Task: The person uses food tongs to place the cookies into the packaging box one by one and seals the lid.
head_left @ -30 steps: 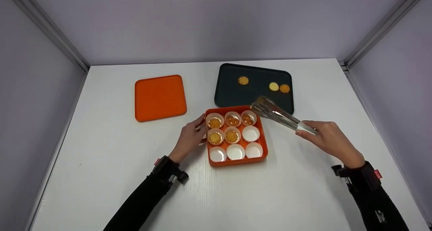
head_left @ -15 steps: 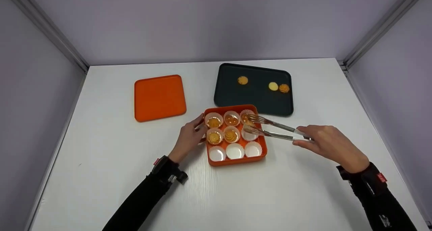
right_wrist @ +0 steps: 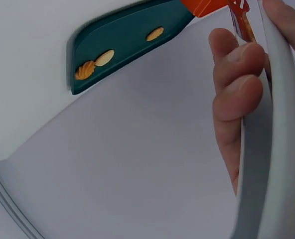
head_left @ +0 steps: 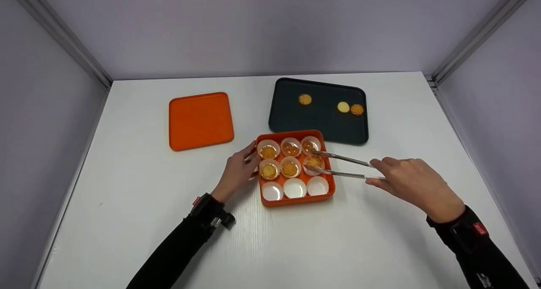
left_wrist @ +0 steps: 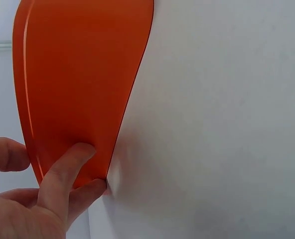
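An orange box (head_left: 298,203) on the white table holds rows of white paper cups. My left hand (head_left: 237,173) steadies its left side, fingertips (left_wrist: 82,152) pressing the outer wall in the left wrist view. My right hand (head_left: 416,185) grips metal tongs (head_left: 344,174) by their pale handles (right_wrist: 287,129). The tong arms stand spread, their tips over the right cup of the middle row. A cookie (head_left: 314,162) lies in that cup between the tips. The far row's cups and the other middle-row cups, one with a swirled cookie (head_left: 289,169), contain cookies. The near row's cups (head_left: 295,188) show only white paper.
A dark green tray (head_left: 321,126) lies behind the box, bearing a round cookie (head_left: 304,99), a pale cookie (head_left: 343,107) and a swirled cookie (head_left: 356,110). A flat orange square lid or tray (head_left: 201,122) lies at the back left. Pale walls surround the table's back and sides.
The tongs have swung from the box's far right corner toward me, over the middle row's right cup, and spread apart. A cookie now lies in that cup. My left hand stays put.
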Available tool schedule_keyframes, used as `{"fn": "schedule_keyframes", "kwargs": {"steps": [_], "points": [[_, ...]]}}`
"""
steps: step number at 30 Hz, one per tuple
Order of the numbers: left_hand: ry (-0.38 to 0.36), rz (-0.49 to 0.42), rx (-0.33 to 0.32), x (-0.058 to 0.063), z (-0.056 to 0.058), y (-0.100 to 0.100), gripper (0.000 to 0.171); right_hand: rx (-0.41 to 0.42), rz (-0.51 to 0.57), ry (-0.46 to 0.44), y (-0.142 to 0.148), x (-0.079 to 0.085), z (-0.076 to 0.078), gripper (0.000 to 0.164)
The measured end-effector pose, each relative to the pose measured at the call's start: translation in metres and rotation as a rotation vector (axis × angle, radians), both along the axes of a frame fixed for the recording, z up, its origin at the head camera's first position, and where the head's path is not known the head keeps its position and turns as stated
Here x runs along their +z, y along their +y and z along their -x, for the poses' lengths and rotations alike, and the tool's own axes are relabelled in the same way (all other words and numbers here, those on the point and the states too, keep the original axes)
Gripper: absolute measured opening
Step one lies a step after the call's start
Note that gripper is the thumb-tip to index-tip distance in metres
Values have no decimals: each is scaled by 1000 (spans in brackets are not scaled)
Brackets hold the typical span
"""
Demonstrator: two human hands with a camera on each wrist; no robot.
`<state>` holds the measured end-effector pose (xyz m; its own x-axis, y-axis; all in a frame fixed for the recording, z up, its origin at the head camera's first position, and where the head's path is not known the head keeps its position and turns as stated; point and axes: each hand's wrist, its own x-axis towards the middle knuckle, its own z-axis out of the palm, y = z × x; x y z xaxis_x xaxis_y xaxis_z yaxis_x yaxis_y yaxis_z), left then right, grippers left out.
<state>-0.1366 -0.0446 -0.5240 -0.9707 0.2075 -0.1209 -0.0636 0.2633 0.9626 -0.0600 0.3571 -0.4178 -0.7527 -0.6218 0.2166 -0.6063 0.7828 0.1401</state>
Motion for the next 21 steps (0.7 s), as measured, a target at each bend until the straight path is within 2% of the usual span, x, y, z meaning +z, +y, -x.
{"fn": "schedule_keyframes", "kwargs": {"steps": [8,15,21], "points": [[-18,-11,-7,0,1,1,58,-47,-74,-45,-15,15,-2,46],[17,-8,-11,0,0,0,57,-45,-78,-21,-22,16,-3,43],[12,-4,-18,0,-1,-1,57,-75,-101,-57,-29,18,-3,42]]}}
